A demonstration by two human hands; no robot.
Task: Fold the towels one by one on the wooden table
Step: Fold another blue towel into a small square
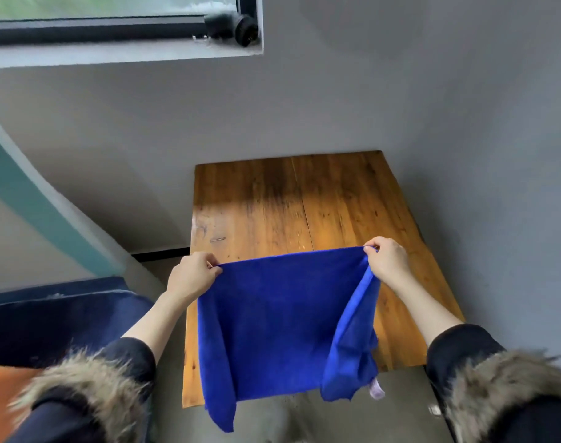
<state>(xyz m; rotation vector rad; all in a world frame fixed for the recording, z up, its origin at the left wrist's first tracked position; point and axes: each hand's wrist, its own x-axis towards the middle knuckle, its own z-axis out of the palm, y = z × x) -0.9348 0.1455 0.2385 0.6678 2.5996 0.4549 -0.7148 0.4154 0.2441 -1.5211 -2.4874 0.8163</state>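
Blue towel [272, 324] pinched by both hands, seemingly airborne.

A home room: window [112, 14], wooden table [304, 199] (grey walls).

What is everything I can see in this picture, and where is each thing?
towel: one, bright blue, held up by its top corners, hanging over the table's near part
label: one, pale, at the towel's lower right corner
wooden table: one, orange-brown, against the grey wall
window: one, dark frame, upper left
seat: one, dark blue, lower left
left hand: pinches the towel's top left corner
right hand: pinches the top right corner
sleeves: two, dark with fur trim, bottom corners
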